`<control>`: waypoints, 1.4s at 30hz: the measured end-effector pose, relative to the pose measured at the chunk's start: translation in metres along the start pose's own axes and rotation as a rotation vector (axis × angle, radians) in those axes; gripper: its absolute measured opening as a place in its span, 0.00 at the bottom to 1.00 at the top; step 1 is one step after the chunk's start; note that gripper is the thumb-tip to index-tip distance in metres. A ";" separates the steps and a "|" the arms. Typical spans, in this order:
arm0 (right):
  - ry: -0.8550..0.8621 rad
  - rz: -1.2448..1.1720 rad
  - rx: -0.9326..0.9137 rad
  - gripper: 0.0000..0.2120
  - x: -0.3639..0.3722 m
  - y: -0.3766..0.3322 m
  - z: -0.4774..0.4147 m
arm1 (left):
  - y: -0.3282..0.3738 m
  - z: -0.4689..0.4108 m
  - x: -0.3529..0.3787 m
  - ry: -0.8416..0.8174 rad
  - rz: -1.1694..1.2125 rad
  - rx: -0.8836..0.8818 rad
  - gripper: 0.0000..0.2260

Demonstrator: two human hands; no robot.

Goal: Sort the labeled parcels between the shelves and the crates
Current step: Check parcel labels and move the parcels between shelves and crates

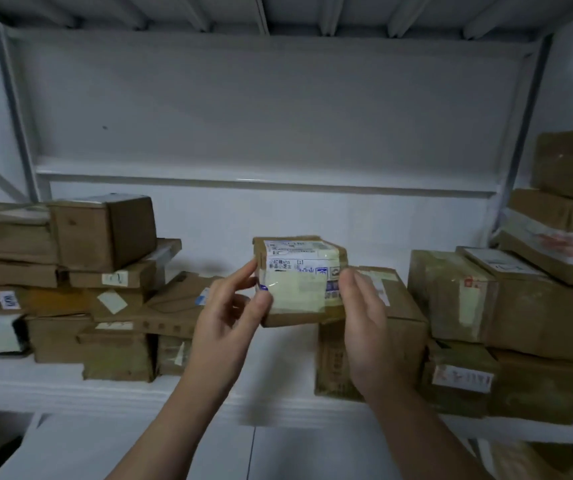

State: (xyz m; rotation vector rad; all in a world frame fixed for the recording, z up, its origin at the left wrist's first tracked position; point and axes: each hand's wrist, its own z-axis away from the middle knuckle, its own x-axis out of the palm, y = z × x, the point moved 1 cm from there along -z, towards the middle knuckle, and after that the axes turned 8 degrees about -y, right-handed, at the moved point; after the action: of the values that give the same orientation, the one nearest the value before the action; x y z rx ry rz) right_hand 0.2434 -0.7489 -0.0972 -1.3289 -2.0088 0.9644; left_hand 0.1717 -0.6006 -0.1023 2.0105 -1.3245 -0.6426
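Observation:
A small cardboard parcel [298, 282] with a white shipping label and clear tape is held up in front of the white shelf [139, 393], label facing me. My left hand [229, 317] pinches its left edge with thumb and fingertips. My right hand [364, 317] grips its right edge, fingers curled behind it. Below the parcel the shelf surface shows between two groups of boxes.
Stacked cardboard boxes [80, 289] fill the shelf's left part. More boxes [485, 306] pile up on the right, rising toward a tall stack [569, 202] at the far right. A brown box [382, 337] stands just behind my right hand. An upper shelf [278, 15] hangs overhead.

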 end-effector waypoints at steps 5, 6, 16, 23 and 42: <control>-0.006 -0.060 0.029 0.18 0.034 0.002 -0.007 | -0.001 -0.006 -0.027 0.048 -0.069 -0.087 0.14; -0.003 -0.058 0.024 0.18 0.039 0.003 -0.009 | -0.002 -0.007 -0.031 0.053 -0.072 -0.088 0.14; -0.156 0.008 -0.082 0.29 0.071 0.041 -0.012 | -0.030 -0.004 -0.068 -0.052 -0.341 0.001 0.19; -0.106 0.292 -0.098 0.21 0.111 0.062 -0.021 | -0.043 -0.010 -0.111 -0.130 -0.936 0.022 0.20; -0.141 0.580 0.075 0.31 0.187 0.105 -0.065 | -0.062 -0.024 -0.197 -0.264 -1.307 -0.021 0.21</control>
State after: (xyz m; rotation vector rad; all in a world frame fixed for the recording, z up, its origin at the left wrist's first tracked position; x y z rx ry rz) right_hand 0.2804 -0.5313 -0.1329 -1.8939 -1.6835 1.4030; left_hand 0.1530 -0.3944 -0.1219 2.6614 0.0948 -1.4759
